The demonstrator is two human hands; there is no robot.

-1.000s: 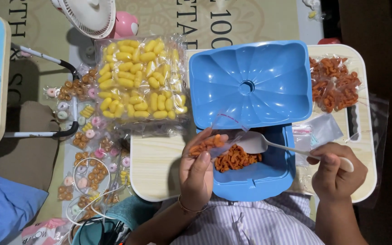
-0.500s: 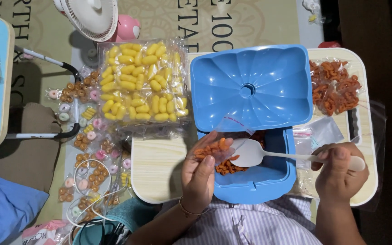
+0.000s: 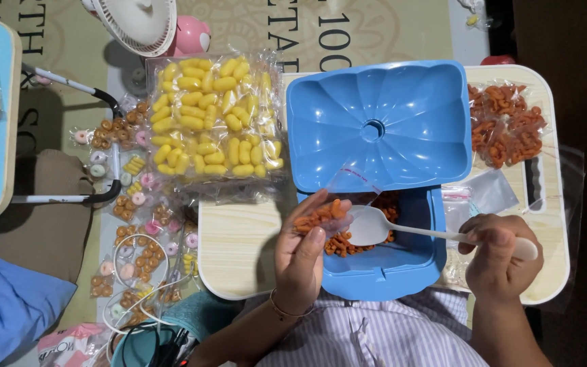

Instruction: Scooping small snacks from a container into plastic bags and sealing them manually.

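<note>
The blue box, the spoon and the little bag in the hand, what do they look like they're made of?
Blue box: likely moulded plastic, smooth with a soft sheen and rounded ribs on its lid. Spoon: white, matte, probably plastic. Small bag in the left hand: thin clear film, glossy and creased; orange snacks show through.

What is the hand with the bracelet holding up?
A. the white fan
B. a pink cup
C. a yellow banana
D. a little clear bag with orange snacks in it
D: the left hand pinches a small clear bag of orange snacks over the blue box, while the right hand holds a white spoon at the bag's mouth.
</note>
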